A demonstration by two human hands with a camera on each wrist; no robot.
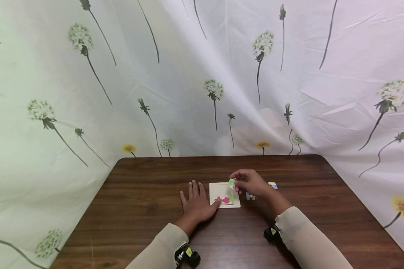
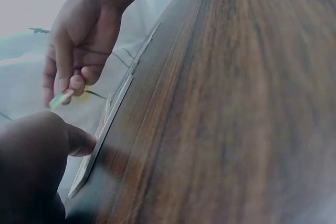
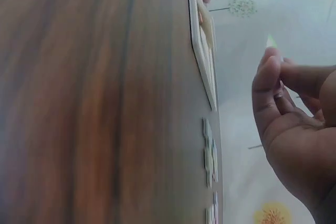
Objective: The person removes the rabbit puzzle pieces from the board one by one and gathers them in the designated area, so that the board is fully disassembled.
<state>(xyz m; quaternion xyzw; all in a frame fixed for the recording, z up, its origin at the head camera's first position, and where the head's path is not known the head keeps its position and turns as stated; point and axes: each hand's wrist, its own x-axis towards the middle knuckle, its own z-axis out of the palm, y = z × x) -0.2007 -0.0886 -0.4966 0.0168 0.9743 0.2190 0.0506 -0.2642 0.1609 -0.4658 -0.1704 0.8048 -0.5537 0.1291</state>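
A pale square puzzle tray (image 1: 214, 189) lies on the table, with joined pink and green jigsaw pieces (image 1: 225, 200) along its near side. My left hand (image 1: 198, 206) rests beside it with fingers spread on the tabletop, its thumb (image 2: 80, 142) reaching over the tray's edge onto the pieces. Above the tray's right part, my right hand (image 1: 254, 184) pinches a small green and white jigsaw piece (image 1: 231, 183) between thumb and fingers. The right wrist view shows this hand raised off the table, only a green tip (image 3: 271, 41) poking out. One tray piece sits tilted above the rim (image 3: 195, 45).
Loose blue-toned jigsaw pieces (image 1: 250, 196) lie right of the tray, partly behind the right hand and forearm, with another piece (image 1: 273, 185) farther right. The dark wooden table (image 1: 148, 194) ends at a hanging flower-print cloth (image 1: 188, 112).
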